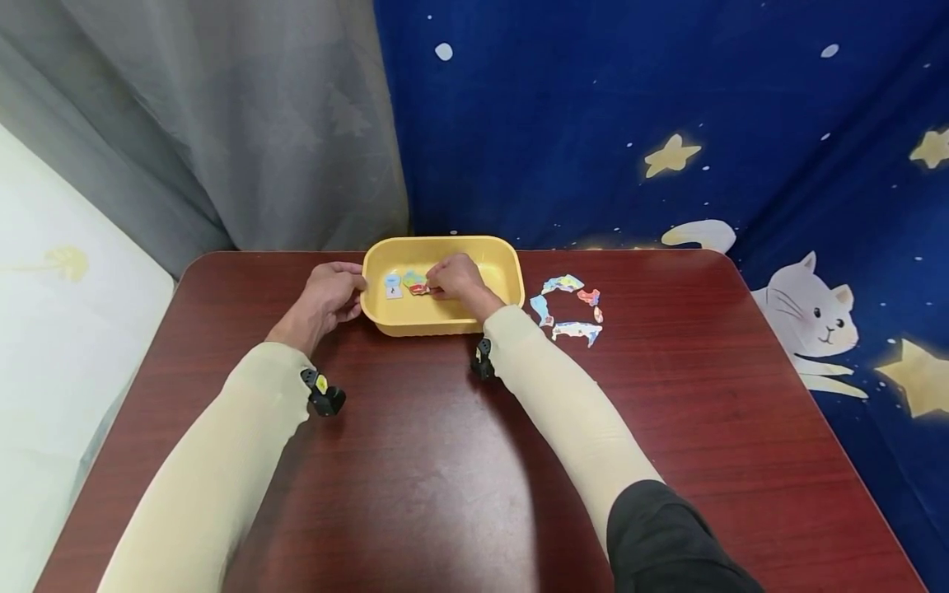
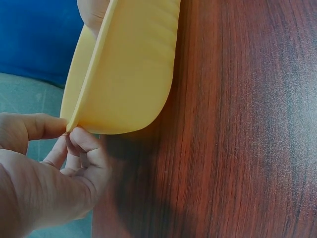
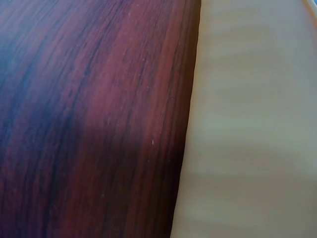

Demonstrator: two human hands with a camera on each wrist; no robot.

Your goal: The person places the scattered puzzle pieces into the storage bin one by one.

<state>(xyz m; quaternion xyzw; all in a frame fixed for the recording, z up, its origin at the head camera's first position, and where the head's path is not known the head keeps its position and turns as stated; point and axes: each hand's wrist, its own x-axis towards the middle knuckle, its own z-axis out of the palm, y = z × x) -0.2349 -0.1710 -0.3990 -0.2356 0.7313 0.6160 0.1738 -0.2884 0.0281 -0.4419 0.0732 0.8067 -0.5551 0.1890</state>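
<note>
A yellow plastic basin (image 1: 445, 328) stands near the table's far edge. At its left end my left hand (image 1: 334, 290) pinches the rim between thumb and fingers, as the left wrist view shows with the basin wall (image 2: 131, 64). My right hand (image 1: 458, 278) reaches over the near rim into the basin, fingers bent downward. Its fingertips are right at a red paper cutout (image 1: 418, 289) lying by a green and blue one (image 1: 411, 278); whether they grip it I cannot tell. Farther left in the basin lies a pale blue and white cutout (image 1: 393, 286).
Right of the basin, several colourful paper cutouts lie in a rough ring, including a blue-and-yellow piece (image 1: 562, 283), a red piece (image 1: 589, 297) and a long white piece (image 1: 577, 330). Grey curtain (image 1: 296, 123) and blue curtain (image 1: 556, 123) hang behind the dark red wooden table (image 1: 415, 461).
</note>
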